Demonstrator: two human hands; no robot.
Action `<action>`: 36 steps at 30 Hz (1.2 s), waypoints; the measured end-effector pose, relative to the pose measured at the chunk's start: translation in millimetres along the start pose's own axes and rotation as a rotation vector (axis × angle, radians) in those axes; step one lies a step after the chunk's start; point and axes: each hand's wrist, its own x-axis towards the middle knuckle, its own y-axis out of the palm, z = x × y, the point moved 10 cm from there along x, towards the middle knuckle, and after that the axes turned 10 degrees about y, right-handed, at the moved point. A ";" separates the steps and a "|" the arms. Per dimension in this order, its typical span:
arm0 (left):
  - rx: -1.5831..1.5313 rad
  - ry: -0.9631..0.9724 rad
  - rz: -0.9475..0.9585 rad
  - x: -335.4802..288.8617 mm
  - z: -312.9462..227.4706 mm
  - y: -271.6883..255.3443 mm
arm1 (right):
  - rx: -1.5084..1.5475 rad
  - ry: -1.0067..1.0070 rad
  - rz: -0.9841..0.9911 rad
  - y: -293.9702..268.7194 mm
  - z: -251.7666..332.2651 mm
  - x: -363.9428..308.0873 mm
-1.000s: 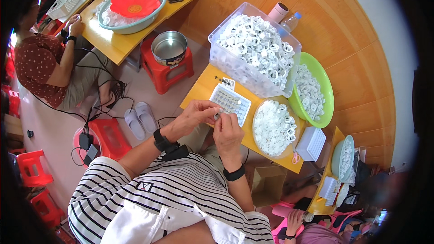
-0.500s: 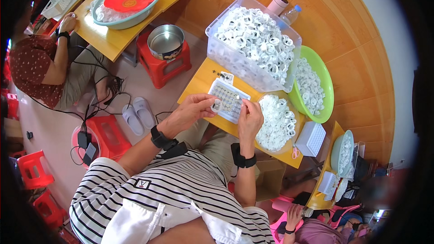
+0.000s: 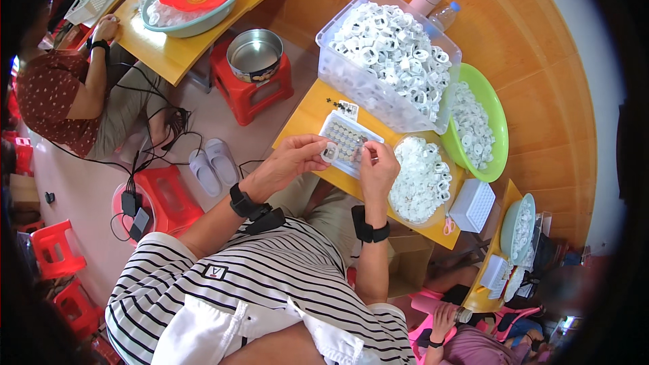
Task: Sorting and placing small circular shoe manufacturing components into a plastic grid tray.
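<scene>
My left hand point(image 3: 302, 153) pinches a small white plastic ring-shaped piece point(image 3: 330, 152) between thumb and fingertips, just above the near side of a shallow white tray point(image 3: 357, 127). Rows of small round silvery discs point(image 3: 346, 138), like button cells, fill that tray. At its right end my right hand point(image 3: 380, 167) is closed, thumb and fingertips pressed together; whatever they hold is too small or hidden to name. A round clear bowl point(image 3: 421, 222) heaped with small white plastic parts point(image 3: 418, 186) stands right beside my right hand.
Behind the tray, a clear plastic bin point(image 3: 368, 98) holds a pile of white plastic parts. A green basin point(image 3: 499, 128) with more parts, a white block-shaped rack point(image 3: 468, 206) and pink scissors point(image 3: 449, 226) lie rightward. A red stool point(image 3: 253, 103) carries a metal tin point(image 3: 255, 54). Another person sits far left.
The whole view has shifted slightly. Both hands stay over the tray, the left still with the white ring-shaped piece and the right still pinched.
</scene>
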 end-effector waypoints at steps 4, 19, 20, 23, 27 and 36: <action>-0.028 -0.009 0.016 2.2 5.8 3.4 | 0.241 0.082 0.014 -10.0 22.7 -18.0; 0.097 0.004 0.023 1.0 7.3 9.5 | 0.107 -0.245 0.000 -5.0 63.8 -46.4; 0.105 0.006 0.022 0.7 7.0 9.5 | 0.110 -0.232 0.014 -3.5 62.7 -45.8; 0.168 0.027 0.045 1.5 4.5 14.1 | 0.084 -0.227 0.040 -2.5 61.8 -44.7; 0.232 0.011 0.052 -7.1 -0.9 22.9 | 0.120 -0.175 0.131 2.2 55.7 -44.4; 0.279 0.010 0.064 -3.2 -1.4 20.4 | 0.274 -0.071 0.161 -1.3 44.9 -43.9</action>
